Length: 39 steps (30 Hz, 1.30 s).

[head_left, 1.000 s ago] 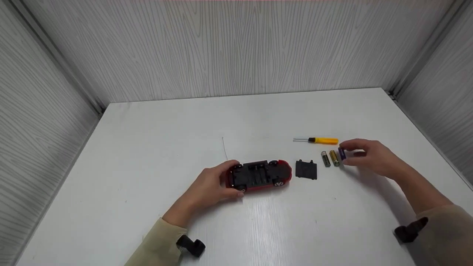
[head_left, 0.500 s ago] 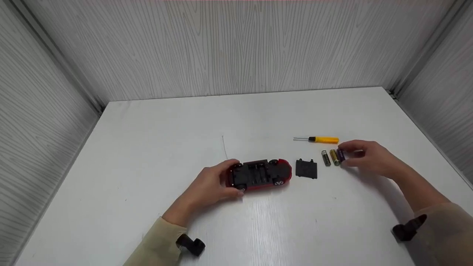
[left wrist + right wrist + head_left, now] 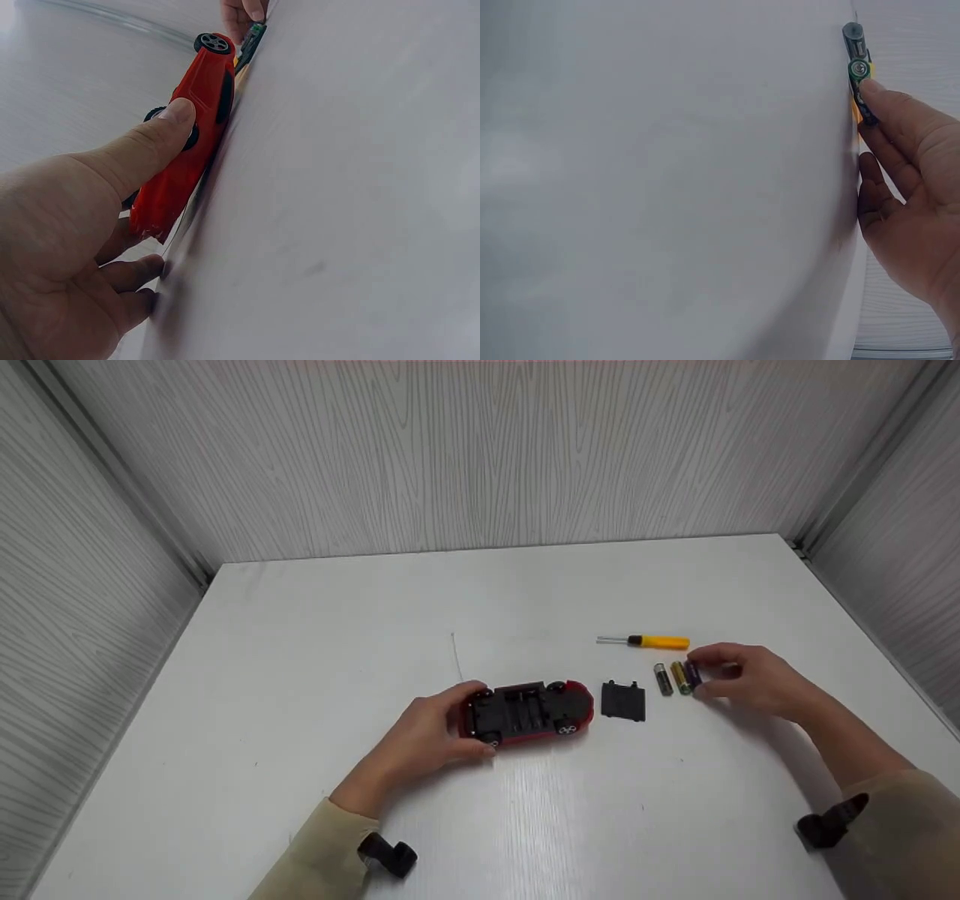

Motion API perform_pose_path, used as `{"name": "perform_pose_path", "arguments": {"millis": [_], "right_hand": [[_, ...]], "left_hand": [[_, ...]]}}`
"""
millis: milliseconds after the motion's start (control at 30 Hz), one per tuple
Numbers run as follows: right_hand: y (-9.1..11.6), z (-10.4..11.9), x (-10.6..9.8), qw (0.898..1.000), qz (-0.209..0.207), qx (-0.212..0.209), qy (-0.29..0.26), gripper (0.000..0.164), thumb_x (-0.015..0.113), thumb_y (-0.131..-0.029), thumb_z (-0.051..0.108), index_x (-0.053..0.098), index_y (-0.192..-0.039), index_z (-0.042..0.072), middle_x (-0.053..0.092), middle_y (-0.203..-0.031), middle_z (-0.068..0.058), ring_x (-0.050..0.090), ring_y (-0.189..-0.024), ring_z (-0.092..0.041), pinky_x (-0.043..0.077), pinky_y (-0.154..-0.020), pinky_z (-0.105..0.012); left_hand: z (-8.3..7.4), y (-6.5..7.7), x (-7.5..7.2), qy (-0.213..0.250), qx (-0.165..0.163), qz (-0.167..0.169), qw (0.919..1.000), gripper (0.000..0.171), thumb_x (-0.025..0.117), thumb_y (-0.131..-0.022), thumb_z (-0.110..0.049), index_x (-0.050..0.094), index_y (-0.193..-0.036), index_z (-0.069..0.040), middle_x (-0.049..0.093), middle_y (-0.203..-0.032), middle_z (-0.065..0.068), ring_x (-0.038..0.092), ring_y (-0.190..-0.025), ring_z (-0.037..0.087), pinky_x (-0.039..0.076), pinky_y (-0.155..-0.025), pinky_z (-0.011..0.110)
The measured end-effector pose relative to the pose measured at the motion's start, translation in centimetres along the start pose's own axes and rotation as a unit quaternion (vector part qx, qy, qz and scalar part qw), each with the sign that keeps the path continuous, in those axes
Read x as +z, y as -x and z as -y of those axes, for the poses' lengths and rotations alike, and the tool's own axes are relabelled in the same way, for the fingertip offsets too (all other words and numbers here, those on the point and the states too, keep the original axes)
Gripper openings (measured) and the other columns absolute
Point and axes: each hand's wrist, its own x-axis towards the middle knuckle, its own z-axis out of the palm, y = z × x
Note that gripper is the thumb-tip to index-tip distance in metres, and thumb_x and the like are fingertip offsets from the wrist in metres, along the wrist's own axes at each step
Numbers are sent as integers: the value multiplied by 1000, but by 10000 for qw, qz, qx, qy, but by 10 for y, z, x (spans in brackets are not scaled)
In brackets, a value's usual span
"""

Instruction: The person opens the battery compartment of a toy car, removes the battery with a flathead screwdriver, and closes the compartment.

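A red toy car (image 3: 574, 706) lies upside down on the table, its black underside and open battery compartment (image 3: 525, 711) facing up. My left hand (image 3: 424, 735) grips its left end between thumb and fingers; the left wrist view shows the thumb on the car's red side (image 3: 202, 97). At the right, my right hand (image 3: 761, 682) pinches a purple battery (image 3: 694, 673) between thumb and fingers. The purple battery stands against a gold battery (image 3: 681, 678), and a dark green battery (image 3: 663, 679) lies a little to the left of that one.
Between the car and the batteries lies a black battery cover (image 3: 623, 701). A yellow-handled screwdriver (image 3: 664, 643) rests behind the batteries. From the car's left end a thin wire antenna (image 3: 455, 655) sticks out backward. Wood-grained panels (image 3: 480, 457) enclose the white table.
My right hand has shifted the purple battery slightly left, up against the gold one, and still holds it. The left hand and the car have stayed in place.
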Motion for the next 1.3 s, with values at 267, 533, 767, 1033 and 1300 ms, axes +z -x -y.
{"name": "perform_pose_path", "arguments": {"millis": [267,533,767,1033,1300], "right_hand": [[0,-2,0,10000,-7,-40,-42,60,81,-95,31,60,-149,16,55,-151,-16,54,-130,-39,46,-107,-54],[-1,-4,-1,9999,49,-63,-99,64,82,-95,31,57,-152,17,52,-155,-15,52,-133,-39,42,-112,-57],[2,-4,-2,9998,29,-100,-194,65,83,-94,33,58,-152,19,54,-153,-13,53,-132,-38,43,-110,-53],[7,2,-5,9974,-100,-434,-562,61,82,-96,27,58,-151,14,55,-152,-15,54,-134,-38,48,-91,-14],[13,29,0,9954,-285,-858,-305,56,82,-96,24,62,-148,19,59,-150,-11,53,-135,-44,47,-106,-54]], "left_hand": [[0,-1,0,-51,-2,49,10000,85,97,-78,-34,57,-152,-23,67,-138,-4,61,-117,18,45,-108,44],[-1,-2,0,-6,41,48,10000,83,97,-78,-33,58,-151,-24,67,-136,-7,62,-115,17,46,-107,42],[-2,-1,0,-18,70,48,10000,83,97,-78,-34,58,-151,-24,67,-137,-6,61,-117,17,47,-107,43],[-1,-1,0,-50,89,51,9999,83,97,-78,-35,58,-150,-25,67,-137,-6,61,-115,17,47,-105,43],[0,0,-1,16,83,63,9999,82,97,-78,-35,58,-150,-25,67,-136,-8,61,-115,16,47,-105,43]]}}
